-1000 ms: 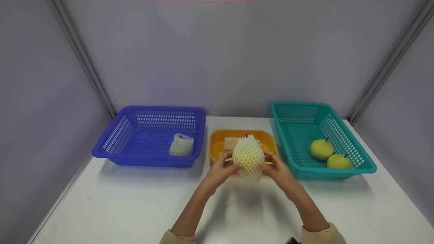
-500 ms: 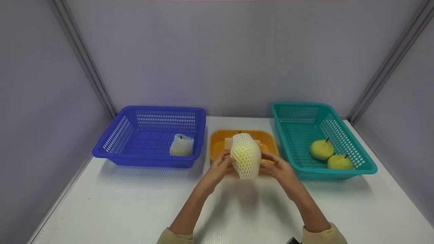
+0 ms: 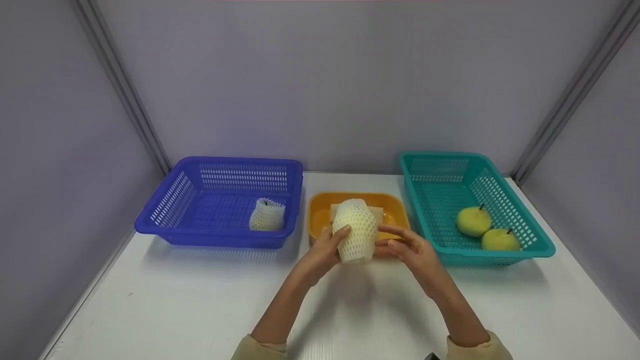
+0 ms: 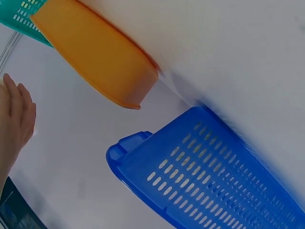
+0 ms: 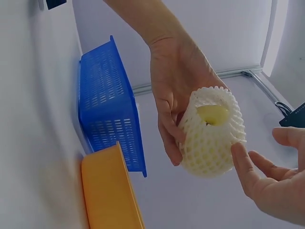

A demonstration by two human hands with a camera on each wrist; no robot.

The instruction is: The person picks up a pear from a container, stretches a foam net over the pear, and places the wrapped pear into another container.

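Observation:
A pear in a white foam net sleeve [image 3: 356, 232] is held up over the front of the orange tray [image 3: 316, 205]. My left hand [image 3: 322, 252] grips it from the left, thumb across its near side. In the right wrist view the pear's yellow end [image 5: 214, 114] shows through the net's opening. My right hand [image 3: 417, 255] is at the pear's right with fingers spread and loosely bent; one fingertip [image 5: 238, 149] meets or nearly meets the net. The tray holds flat foam nets [image 3: 375, 214]. At the left wrist view's edge, fingers [image 4: 16, 102] show without the pear.
A blue basket [image 3: 215, 231] on the left holds another netted pear [image 3: 267, 215]. The green basket [image 3: 422, 220] on the right holds two bare yellow pears [image 3: 473, 221]. All stand on a white table [image 3: 200, 300] before grey walls [image 3: 350, 90].
The netted pear has turned, so its stem no longer shows in the head view, and shifted slightly left. My right hand has loosened from it; my left hand keeps hold.

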